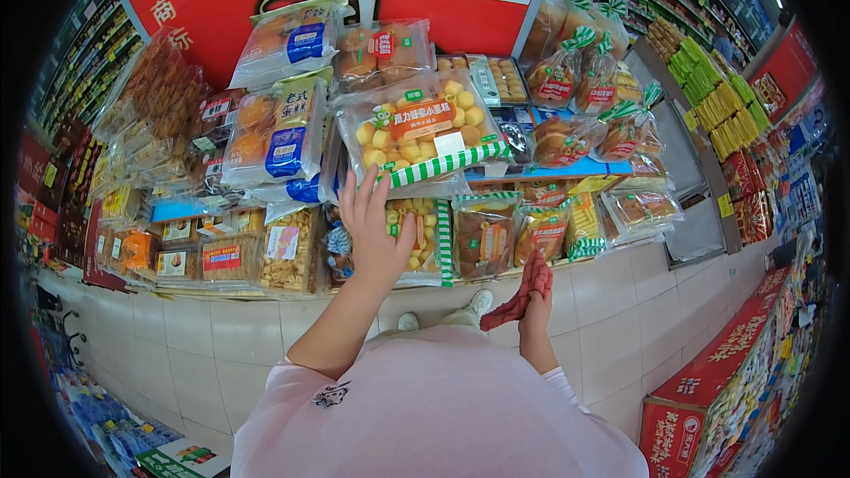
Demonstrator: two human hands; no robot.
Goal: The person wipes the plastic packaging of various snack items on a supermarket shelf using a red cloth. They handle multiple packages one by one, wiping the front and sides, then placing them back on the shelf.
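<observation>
My left hand (372, 229) is raised over the front of the bakery display with its fingers spread and nothing in it. Its fingertips overlap the lower left corner of a clear bag of small round cakes (422, 126) with a green-and-white striped edge; whether they touch is hard to tell. That bag lies tilted on top of other packages. Just behind my thumb, a similar bag of small cakes (425, 245) stands on the lower shelf. My right hand (535, 309) is lower, in front of the shelf, closed around a folded dark red cloth (514, 299).
Packs of round cakes (272, 129) are stacked at the left, beside bagged brown pastries (149, 113). Bread bags with green striped ties (558, 76) stand at the right. A red panel (458, 26) rises behind. Tiled floor (179, 332) and a red carton display (704, 358) lie nearer me.
</observation>
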